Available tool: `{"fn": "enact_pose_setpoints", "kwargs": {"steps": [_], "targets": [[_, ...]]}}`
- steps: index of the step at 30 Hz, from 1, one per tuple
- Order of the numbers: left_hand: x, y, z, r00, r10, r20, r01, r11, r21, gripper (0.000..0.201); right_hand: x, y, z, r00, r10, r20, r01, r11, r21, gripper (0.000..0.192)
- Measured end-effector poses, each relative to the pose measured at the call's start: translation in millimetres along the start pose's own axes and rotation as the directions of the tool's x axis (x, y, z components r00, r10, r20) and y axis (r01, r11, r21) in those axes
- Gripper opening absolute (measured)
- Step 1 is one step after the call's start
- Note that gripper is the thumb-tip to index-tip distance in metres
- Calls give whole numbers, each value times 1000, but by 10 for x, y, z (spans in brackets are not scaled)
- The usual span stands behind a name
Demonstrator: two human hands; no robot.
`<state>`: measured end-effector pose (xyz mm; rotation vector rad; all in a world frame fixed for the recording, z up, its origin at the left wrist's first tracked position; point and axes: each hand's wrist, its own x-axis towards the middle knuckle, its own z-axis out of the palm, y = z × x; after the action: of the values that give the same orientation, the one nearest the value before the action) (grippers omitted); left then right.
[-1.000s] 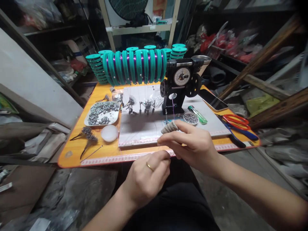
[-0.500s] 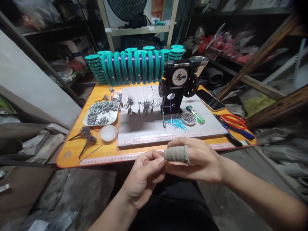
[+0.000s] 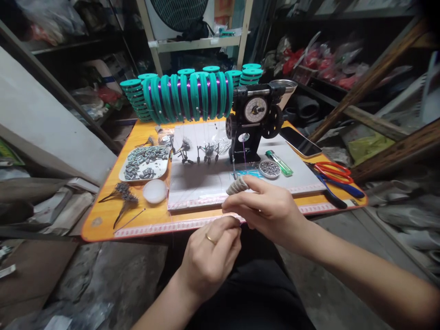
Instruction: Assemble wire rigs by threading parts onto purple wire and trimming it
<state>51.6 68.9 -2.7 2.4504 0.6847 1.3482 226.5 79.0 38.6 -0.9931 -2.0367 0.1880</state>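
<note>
My left hand [image 3: 213,256], with a ring on one finger, is closed with its knuckles up and its fingertips pinched together. Close above it, my right hand [image 3: 270,206] has bent fingers and a grey cloth wrap [image 3: 238,186] on one fingertip. The hands meet at their fingertips, which hide whatever is pinched there. A thin purple line [image 3: 244,153] runs down from a black geared winder [image 3: 254,119] with a dial and passes out of sight behind my right hand. Teal spools [image 3: 189,96] wound with purple line sit in a row on the winder's shaft.
On the white board [image 3: 202,195] stand a small dish of metal beads [image 3: 270,169] and a green lighter [image 3: 280,164]. Orange-handled scissors [image 3: 332,173] and a phone [image 3: 300,141] lie right. A tray of grey weights [image 3: 144,162] and a white bowl [image 3: 154,191] are left.
My right hand has lifted and its wrapped finger has moved up and left, towards the board. My left hand has turned over so its knuckles and ring show.
</note>
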Motion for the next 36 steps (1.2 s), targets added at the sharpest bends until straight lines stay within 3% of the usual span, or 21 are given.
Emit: {"fn": "enact_pose_setpoints", "kwargs": {"steps": [2, 3, 5, 7, 8, 10, 12, 14, 15, 17, 19, 20, 22, 24, 26, 27, 29, 30, 32, 34, 36], "targets": [[29, 31, -30, 947, -317, 52, 318, 902, -293, 11, -37, -4, -37, 999, -28, -28, 28, 1000, -5, 12], [42, 47, -46, 868, -480, 130, 482, 747, -458, 10, -61, -7, -63, 997, -80, -25, 80, 997, 4, 15], [63, 73, -74, 664, -657, 357, 665, 301, -684, 20, -103, -18, -118, 975, -220, 36, 219, 975, 33, 22], [75, 87, -82, 522, -660, 540, 664, -83, -743, 23, -123, -32, -153, 945, -288, 154, 284, 958, 52, 20], [77, 91, -77, 486, -639, 595, 638, -206, -742, 23, -124, -39, -160, 940, -275, 202, 270, 961, 52, 16], [76, 92, -58, 467, -600, 649, 594, -331, -733, 19, -118, -51, -157, 950, -220, 219, 215, 975, 49, 8], [68, 86, -39, 479, -576, 662, 586, -352, -730, 18, -115, -60, -147, 965, -217, 145, 207, 975, 86, 6], [54, 73, -33, 516, -584, 626, 627, -240, -741, 19, -122, -70, -144, 977, -193, 89, 179, 974, 138, 13], [46, 65, -35, 558, -606, 568, 655, -99, -749, 19, -128, -75, -145, 980, -181, 88, 167, 975, 148, 13], [24, 50, -39, 709, -616, 344, 638, 352, -685, 14, -132, -84, -145, 986, -140, 96, 128, 984, 122, 8], [-4, 38, -33, 888, -455, 67, 439, 794, -420, 5, -115, -88, -129, 994, -92, 66, 87, 993, 82, 11], [-18, 32, -24, 944, -328, -28, 310, 917, -252, 7, -96, -87, -114, 997, -58, 52, 55, 996, 66, 15], [-44, 17, 2, 991, -80, -103, 81, 997, 9, 18, -45, -79, -70, 999, 21, 41, -23, 998, 54, 18], [-61, -1, 27, 992, 94, -88, -82, 988, 128, 23, 2, -64, -25, 997, 53, 60, -56, 998, 41, 17], [-66, -12, 36, 987, 150, -53, -144, 984, 102, 25, 16, -44, 4, 995, 60, 76, -64, 997, 42, 16], [-62, -11, 31, 994, 98, -43, -97, 995, 36, 24, 7, -34, 7, 997, 51, 64, -54, 998, 41, 15], [-47, 9, 7, 983, -185, -21, 176, 961, -214, 15, -40, -19, -13, 1000, -10, 22, 9, 1000, 29, 11], [-36, 24, -10, 929, -368, 31, 352, 857, -377, 9, -71, -15, -33, 997, -72, 13, 72, 997, 28, 12], [-9, 58, -40, 729, -643, 235, 608, 451, -653, 12, -130, -19, -81, 978, -200, 60, 197, 979, 49, 20], [20, 87, -52, 549, -694, 466, 656, 13, -755, 21, -164, -32, -116, 957, -244, 159, 233, 969, 84, 16], [44, 104, -40, 469, -653, 595, 609, -249, -753, 23, -171, -44, -124, 959, -208, 194, 194, 977, 90, 7]]}}
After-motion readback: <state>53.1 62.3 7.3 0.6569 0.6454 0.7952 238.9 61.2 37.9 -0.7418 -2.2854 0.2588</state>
